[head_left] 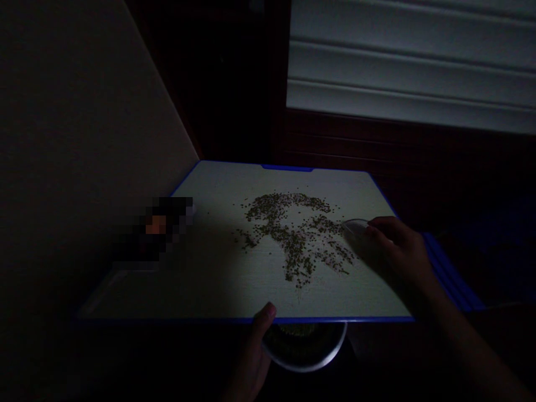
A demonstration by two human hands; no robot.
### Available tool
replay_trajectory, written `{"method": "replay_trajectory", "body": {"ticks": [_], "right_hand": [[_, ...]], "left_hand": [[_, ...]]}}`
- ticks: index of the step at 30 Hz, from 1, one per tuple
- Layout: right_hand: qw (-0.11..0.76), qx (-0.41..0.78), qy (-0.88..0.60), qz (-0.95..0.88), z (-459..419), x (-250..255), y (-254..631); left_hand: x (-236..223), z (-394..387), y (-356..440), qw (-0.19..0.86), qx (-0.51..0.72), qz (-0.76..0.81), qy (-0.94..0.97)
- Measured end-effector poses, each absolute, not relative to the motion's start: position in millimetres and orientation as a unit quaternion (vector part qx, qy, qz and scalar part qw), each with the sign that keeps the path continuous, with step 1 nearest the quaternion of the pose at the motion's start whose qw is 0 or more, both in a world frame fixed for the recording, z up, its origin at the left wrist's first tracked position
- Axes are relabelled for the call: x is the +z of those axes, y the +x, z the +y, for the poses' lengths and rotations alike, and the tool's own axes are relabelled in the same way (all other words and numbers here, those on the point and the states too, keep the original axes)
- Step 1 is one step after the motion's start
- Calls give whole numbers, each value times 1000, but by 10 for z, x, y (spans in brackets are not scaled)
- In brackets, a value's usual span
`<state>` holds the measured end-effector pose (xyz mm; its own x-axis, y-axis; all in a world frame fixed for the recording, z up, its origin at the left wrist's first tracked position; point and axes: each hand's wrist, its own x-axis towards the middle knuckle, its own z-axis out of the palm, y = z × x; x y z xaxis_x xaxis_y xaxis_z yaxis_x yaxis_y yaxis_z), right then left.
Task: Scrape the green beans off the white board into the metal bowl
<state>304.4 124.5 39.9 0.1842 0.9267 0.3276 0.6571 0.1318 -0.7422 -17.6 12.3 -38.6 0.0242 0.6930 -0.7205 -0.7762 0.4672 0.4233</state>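
Observation:
Small dark grains (297, 251), like lentils or seeds, lie scattered in a broken patch on a pale, blue-edged table (218, 268). Fingers of my right hand (397, 245) pinch a thin, see-through, rounded lid-like piece (355, 225), held at the patch's right edge. Below the near table edge, my left hand (257, 352) is closed at the left rim of a metal bowl (310, 368), its thumb raised to the table edge. Yellowish-green contents show dimly in the bowl. The left fingers are mostly hidden in shadow.
A pixelated dark object (154, 231) is at the table's left side, by a plain wall (92, 111). Behind the table stands dark wood with pale slatted panels (410, 61). Blue material (494, 251) shows at the right. The room is very dim.

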Motion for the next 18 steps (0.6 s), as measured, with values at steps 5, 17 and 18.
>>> {"method": "replay_trajectory", "body": {"ticks": [5, 17, 18], "right_hand": [[398, 180, -634, -639, 1445, 514, 3066], [290, 268, -662, -637, 2236, 449, 3287], [296, 272, -663, -632, 2222, 434, 3315]], "left_hand": [[-282, 126, -216, 751, 487, 442, -55], [-480, 80, -320, 756, 459, 460, -78], [-518, 72, -323, 752, 457, 469, -83]]}}
